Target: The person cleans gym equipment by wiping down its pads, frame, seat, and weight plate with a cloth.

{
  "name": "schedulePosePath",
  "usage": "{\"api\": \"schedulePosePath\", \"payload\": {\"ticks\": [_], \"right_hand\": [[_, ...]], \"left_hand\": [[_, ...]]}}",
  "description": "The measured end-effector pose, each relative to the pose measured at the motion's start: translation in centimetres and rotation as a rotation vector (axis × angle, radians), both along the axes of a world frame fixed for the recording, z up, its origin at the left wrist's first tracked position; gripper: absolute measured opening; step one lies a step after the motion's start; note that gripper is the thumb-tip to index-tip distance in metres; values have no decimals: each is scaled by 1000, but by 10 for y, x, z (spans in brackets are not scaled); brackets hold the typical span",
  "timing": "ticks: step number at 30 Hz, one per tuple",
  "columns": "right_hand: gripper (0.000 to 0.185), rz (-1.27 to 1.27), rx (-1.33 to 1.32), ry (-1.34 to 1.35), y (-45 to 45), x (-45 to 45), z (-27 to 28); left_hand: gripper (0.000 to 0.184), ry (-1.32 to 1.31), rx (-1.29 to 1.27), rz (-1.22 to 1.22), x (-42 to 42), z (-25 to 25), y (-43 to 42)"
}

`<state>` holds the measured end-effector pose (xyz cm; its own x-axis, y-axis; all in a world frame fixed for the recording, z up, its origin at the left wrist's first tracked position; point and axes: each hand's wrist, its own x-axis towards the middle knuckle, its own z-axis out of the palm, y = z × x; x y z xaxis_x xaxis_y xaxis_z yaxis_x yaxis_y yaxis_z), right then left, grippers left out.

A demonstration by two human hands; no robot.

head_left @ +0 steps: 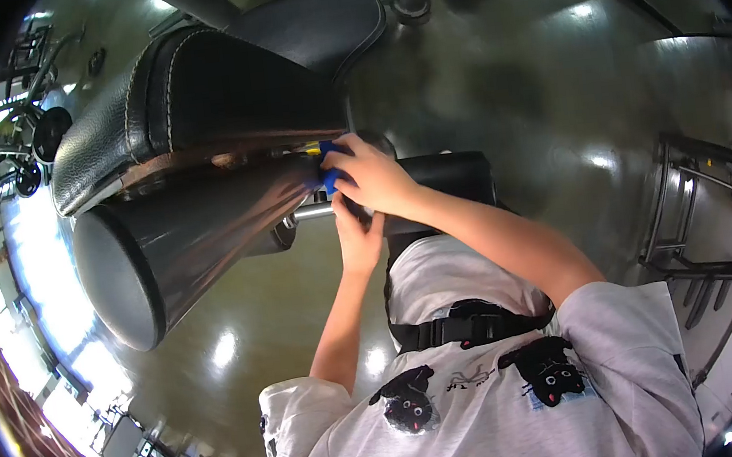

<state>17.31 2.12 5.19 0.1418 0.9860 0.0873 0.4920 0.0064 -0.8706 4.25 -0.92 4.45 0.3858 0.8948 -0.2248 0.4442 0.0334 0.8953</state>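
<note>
My right hand (pixel 371 174) is closed on a blue cloth (pixel 331 179), which bunches out past the fingertips. It presses the cloth against the near end of a black padded roller (pixel 213 213), just below a stitched black leather pad (pixel 236 95). A small yellow patch shows beside the cloth. Right below, my left hand (pixel 360 236) reaches up, its fingers bent at the end of a shiny metal bar (pixel 312 211). What the left fingers grip, if anything, is hidden.
A second black pad (pixel 318 24) is at the top. Another black roller (pixel 446 186) lies right of my hands. Metal-framed gym machines (pixel 713 219) stand along the right, and more equipment (pixel 35 138) stands at the left. The dark floor (pixel 506 116) is glossy.
</note>
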Motion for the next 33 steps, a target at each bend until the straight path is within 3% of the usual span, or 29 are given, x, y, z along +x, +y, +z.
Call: {"api": "schedulePosePath", "payload": {"ticks": [1,3,6,9,13,17,19,21,24,29,33], "right_hand": [[21,-14,93,-11,-5,-1,2],[16,74,-128,123,-25,-2,18],[19,62,-81,136,-62,-1,15],[21,92,-392,54,-77,25,28],[28,-51,-306,65,-89,43,22],[35,-261,-174,72,-82,35,29],[42,-252,-232,38,-81,32,36],[46,-188,-41,-348,-83,36,17],[48,-22,-158,-461,-95,28,-6],[65,-12,-181,-578,-97,13,-16],[60,-29,-142,-585,-93,13,-19]], "left_hand": [[59,-7,-148,-10,0,8,4],[54,87,-12,-59,-8,-2,5],[58,311,288,-173,-19,0,-12],[62,415,356,-329,-29,4,-31],[67,466,362,-328,-26,19,-33],[62,540,119,-321,-30,18,-17],[57,554,173,-321,-33,19,-20],[54,583,237,-366,-36,22,-24],[56,455,448,-342,-39,11,-34],[65,273,275,-291,-35,4,-50],[73,304,307,-314,-38,3,-53]]}}
